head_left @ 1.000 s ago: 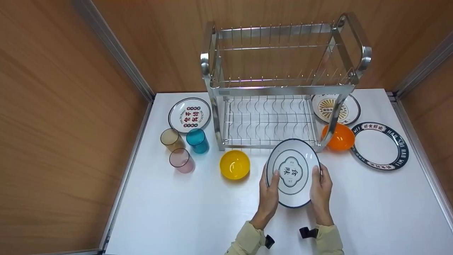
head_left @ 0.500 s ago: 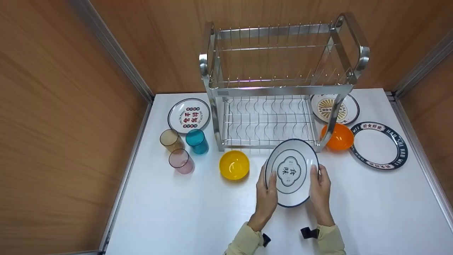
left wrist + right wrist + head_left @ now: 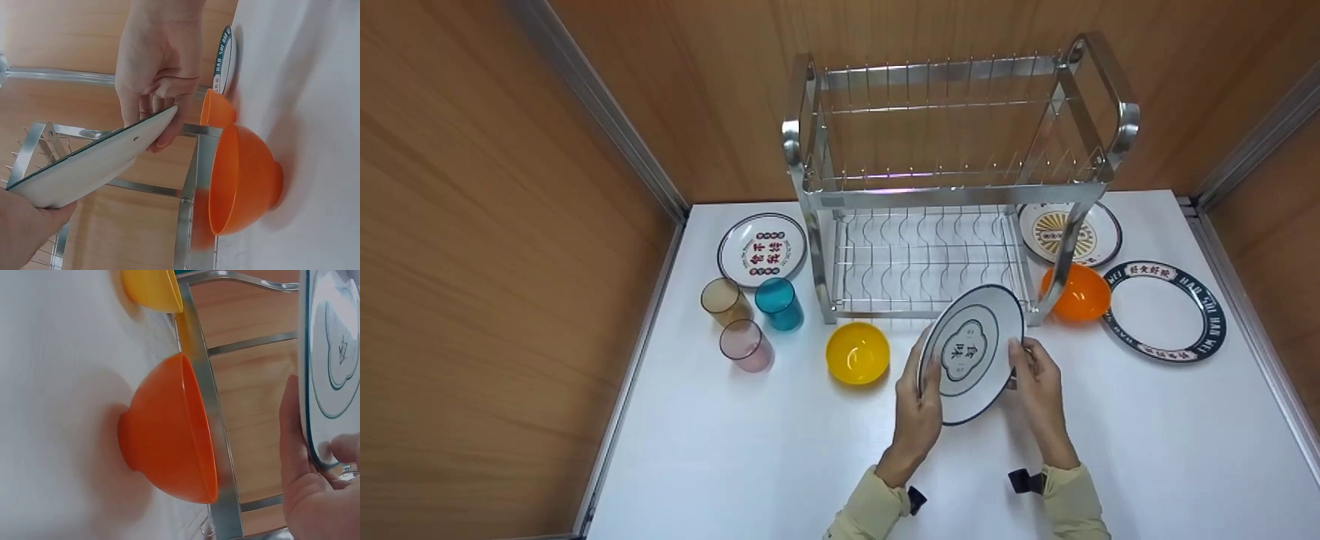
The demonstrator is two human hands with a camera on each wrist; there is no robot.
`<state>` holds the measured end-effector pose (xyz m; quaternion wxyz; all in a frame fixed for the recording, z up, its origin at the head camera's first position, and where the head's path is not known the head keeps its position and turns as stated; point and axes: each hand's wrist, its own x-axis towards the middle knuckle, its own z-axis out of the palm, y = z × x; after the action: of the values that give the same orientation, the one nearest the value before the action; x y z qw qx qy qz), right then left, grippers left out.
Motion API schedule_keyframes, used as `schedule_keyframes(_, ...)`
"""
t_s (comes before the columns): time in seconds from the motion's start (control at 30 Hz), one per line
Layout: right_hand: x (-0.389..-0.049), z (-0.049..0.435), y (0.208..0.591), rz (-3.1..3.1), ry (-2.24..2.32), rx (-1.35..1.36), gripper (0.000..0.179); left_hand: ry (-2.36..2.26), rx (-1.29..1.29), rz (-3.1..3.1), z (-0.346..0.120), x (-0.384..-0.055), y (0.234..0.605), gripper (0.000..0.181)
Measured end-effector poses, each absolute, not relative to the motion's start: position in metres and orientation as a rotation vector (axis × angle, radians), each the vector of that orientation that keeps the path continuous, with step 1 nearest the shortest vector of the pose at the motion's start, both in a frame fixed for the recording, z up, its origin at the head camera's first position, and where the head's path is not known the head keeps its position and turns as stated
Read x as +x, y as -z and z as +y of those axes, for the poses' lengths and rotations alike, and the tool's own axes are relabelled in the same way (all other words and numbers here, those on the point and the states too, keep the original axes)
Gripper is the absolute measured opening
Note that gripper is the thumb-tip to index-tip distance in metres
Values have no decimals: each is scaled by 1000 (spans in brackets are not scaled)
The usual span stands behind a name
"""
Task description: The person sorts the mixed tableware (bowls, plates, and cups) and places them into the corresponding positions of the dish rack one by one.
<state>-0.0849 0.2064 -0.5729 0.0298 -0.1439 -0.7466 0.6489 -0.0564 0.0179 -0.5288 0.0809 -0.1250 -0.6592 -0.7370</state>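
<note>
A white plate with a dark blue rim and black characters (image 3: 982, 352) is held up by both hands, tilted with its printed face turned up. My left hand (image 3: 919, 409) grips the left edge, thumb over the face. My right hand (image 3: 1039, 390) pinches the right edge, its fingertips at the rim. From the left wrist view, the plate's white underside (image 3: 95, 169) shows between the two hands. Below it on the table stands an orange bowl (image 3: 169, 433), hidden by the plate in the head view.
A steel two-tier dish rack (image 3: 960, 196) stands behind the plate. A yellow bowl (image 3: 857, 353), tinted cups (image 3: 778, 304) and a plate with red characters (image 3: 763, 250) are to the left. Right are another orange bowl (image 3: 1078, 292), a sunburst plate (image 3: 1099, 232) and a dark-rimmed plate (image 3: 1204, 315).
The plate has tilted more and shifted slightly left and away from the body. My right hand has shifted its hold on the rim, its fingers now more bent.
</note>
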Motion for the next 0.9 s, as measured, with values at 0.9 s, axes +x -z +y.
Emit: schedule_keyframes(0.9,-78,281,582,-2239,-1791,-588,41,1725,-467,-1826,-36,-84,467,46)
